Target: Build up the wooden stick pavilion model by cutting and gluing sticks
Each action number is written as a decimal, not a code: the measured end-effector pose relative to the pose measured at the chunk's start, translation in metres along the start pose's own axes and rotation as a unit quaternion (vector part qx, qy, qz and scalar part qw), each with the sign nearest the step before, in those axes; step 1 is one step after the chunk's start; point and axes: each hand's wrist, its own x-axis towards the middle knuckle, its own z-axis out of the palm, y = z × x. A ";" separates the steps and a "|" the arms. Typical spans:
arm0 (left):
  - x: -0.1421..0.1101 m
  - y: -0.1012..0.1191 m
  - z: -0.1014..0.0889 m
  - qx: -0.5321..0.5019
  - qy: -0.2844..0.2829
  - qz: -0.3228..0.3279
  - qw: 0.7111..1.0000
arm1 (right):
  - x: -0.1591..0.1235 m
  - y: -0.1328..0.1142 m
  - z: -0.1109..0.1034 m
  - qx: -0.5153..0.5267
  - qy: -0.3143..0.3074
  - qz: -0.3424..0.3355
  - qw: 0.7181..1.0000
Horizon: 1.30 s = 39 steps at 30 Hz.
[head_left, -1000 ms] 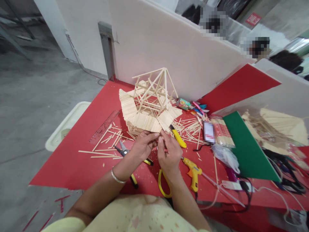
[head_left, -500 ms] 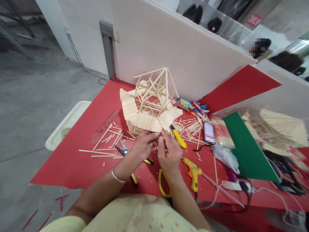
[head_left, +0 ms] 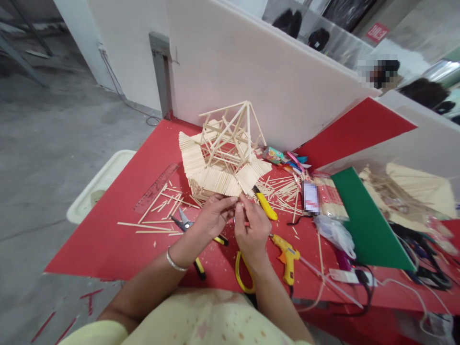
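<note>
My left hand (head_left: pixel 215 216) and my right hand (head_left: pixel 253 227) meet fingertip to fingertip at the front edge of a model built of thin wooden sticks (head_left: pixel 220 181). Both are closed in a pinch; whatever they hold is too small or too hidden to name. An open stick frame (head_left: pixel 247 125) rises to a peak from the model, ringed by panels of sticks laid side by side. Pliers (head_left: pixel 186 223) lie beside my left wrist, partly covered by my forearm. A yellow utility knife (head_left: pixel 266 205) rests just beyond my right hand. Yellow handles (head_left: pixel 238 274) show between my forearms.
A yellow glue gun (head_left: pixel 286 255) lies right of my right wrist. Loose sticks (head_left: pixel 280 191), a ruler (head_left: pixel 156 188), a phone (head_left: pixel 311 197), a plastic bag (head_left: pixel 335 234) and a green board (head_left: pixel 370 225) share the red table (head_left: pixel 108 239). A white partition (head_left: pixel 258 72) stands behind.
</note>
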 end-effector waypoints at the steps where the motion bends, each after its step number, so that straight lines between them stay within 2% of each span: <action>1: 0.000 0.000 0.000 0.001 0.002 0.000 1.000 | 0.000 0.000 0.000 -0.003 -0.002 0.001 1.000; 39: -0.002 0.003 0.003 0.017 0.018 -0.012 1.000 | 0.003 -0.002 -0.001 -0.020 -0.001 -0.010 1.000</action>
